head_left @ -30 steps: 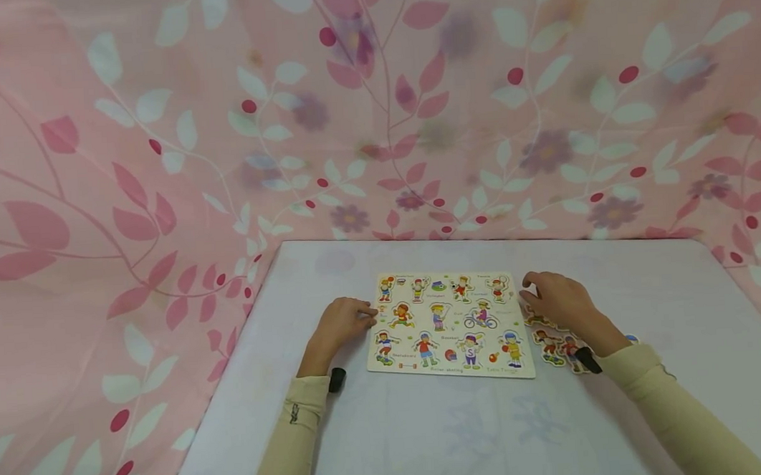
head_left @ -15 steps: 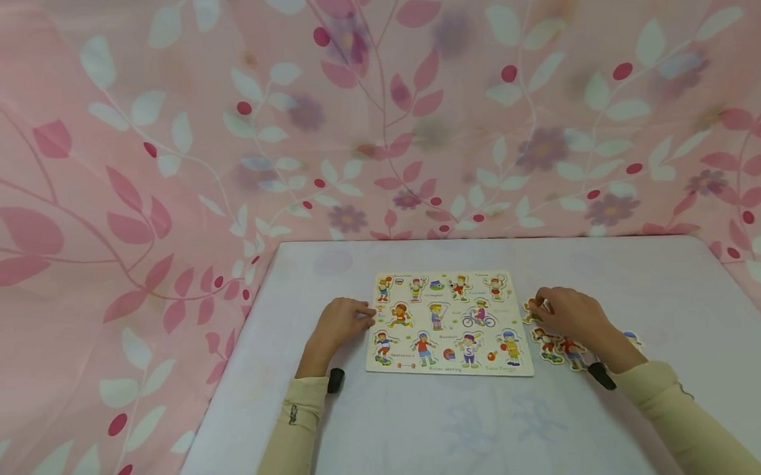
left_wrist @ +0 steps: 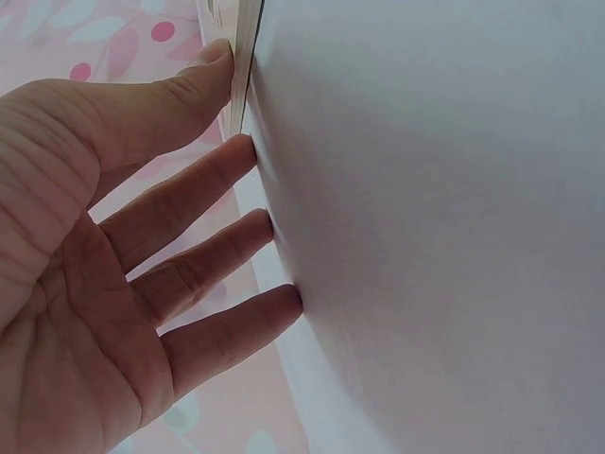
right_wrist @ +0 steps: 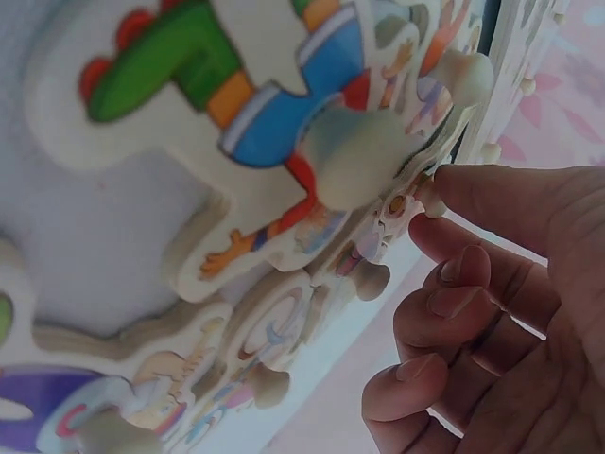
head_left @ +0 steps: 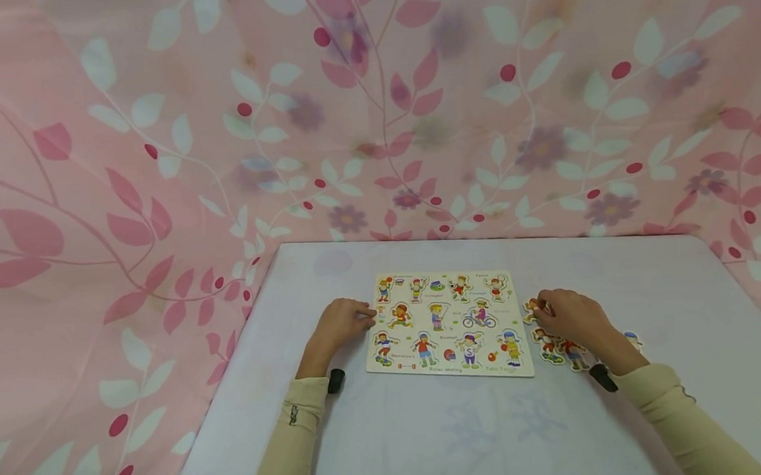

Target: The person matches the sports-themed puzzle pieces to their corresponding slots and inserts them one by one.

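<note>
A wooden knob puzzle board (head_left: 417, 323) printed with children playing sports lies flat on the table. My left hand (head_left: 341, 322) rests at its left edge; in the left wrist view the thumb touches the board's side (left_wrist: 243, 71) and the extended fingertips (left_wrist: 288, 298) rest on the cloth. To the right of the board, my right hand (head_left: 575, 319) pinches the small knob (right_wrist: 434, 199) of a puzzle piece (head_left: 531, 311) between thumb and index finger, the other fingers curled. That piece is close over the tabletop, beside the board's right edge, partly hidden by the fingers.
Several loose knobbed pieces (head_left: 548, 348) lie under and near the right hand, some overlapping; one with blue shorts (right_wrist: 250, 128) is close to the right wrist camera. Another piece (head_left: 632, 337) peeks out beyond the right wrist. A pink floral curtain (head_left: 374, 123) hangs behind the white-clothed table (head_left: 417, 436).
My right hand has moved slightly right and down from the board's upper right edge and closed thumb and finger on a loose piece's knob. The left hand has stayed at the left edge.
</note>
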### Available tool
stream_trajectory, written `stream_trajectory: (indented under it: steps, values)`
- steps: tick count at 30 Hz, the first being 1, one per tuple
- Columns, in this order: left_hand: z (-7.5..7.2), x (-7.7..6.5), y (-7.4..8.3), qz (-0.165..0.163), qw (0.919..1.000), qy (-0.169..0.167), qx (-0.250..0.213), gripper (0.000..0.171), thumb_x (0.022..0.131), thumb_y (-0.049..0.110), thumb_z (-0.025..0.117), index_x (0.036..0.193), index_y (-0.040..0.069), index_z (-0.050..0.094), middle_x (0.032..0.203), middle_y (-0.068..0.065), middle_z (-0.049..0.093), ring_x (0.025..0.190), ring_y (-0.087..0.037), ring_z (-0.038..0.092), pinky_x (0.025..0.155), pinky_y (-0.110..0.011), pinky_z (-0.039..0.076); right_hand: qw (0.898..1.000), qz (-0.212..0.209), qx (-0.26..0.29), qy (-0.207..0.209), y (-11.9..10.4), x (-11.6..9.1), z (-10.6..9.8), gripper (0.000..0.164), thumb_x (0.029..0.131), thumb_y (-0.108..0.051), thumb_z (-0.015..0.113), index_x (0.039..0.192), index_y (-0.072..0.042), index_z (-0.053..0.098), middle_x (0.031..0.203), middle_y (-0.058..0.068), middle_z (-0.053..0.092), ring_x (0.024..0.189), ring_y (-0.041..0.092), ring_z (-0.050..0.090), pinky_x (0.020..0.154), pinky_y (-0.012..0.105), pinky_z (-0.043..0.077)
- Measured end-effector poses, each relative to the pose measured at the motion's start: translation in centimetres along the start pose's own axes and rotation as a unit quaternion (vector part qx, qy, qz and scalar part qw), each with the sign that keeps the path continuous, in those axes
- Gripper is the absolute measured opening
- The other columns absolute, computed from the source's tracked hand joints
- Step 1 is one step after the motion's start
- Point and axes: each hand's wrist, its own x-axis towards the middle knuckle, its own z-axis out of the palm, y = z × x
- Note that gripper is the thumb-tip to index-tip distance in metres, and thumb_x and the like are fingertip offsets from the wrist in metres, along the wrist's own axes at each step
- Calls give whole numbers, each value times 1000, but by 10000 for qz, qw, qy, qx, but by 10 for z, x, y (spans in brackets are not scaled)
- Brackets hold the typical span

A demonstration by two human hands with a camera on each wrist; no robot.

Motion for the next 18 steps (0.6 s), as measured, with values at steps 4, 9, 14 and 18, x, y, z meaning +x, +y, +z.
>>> stream_trajectory:
  steps: [4,9,14,18]
  values:
    - [0,0,1,-21,10000,-22,12,19,85,20,79,103,13,80,118,-6,70,116,-29,62,100,-45,46,9999,62,-75,120,-1,0,-2,21,93,-23,66,101,-3,64,78,1,59,60,15,48,50,31,41]
    - [-1,0,2,-57,10000,-20,-72,19,85,20,79,102,12,80,118,-6,70,116,-30,61,100,-45,46,9998,76,-127,117,-7,2,-5,23,93,-24,66,103,-3,64,73,0,55,60,16,47,50,30,39]
    - [-2,-1,2,-33,10000,-29,-38,19,85,20,79,102,13,80,118,-6,70,116,-29,62,101,-45,45,9997,-61,-142,205,-19,6,-8,24,93,-24,67,105,-3,65,70,-1,52,59,15,46,48,29,37]
    - [-3,-1,3,-27,10000,-39,20,19,85,21,79,103,13,80,118,-6,70,115,-29,62,100,-44,46,9992,-207,-129,303,-33,14,-7,22,94,-24,67,105,-5,66,70,-2,52,59,15,45,47,29,35]
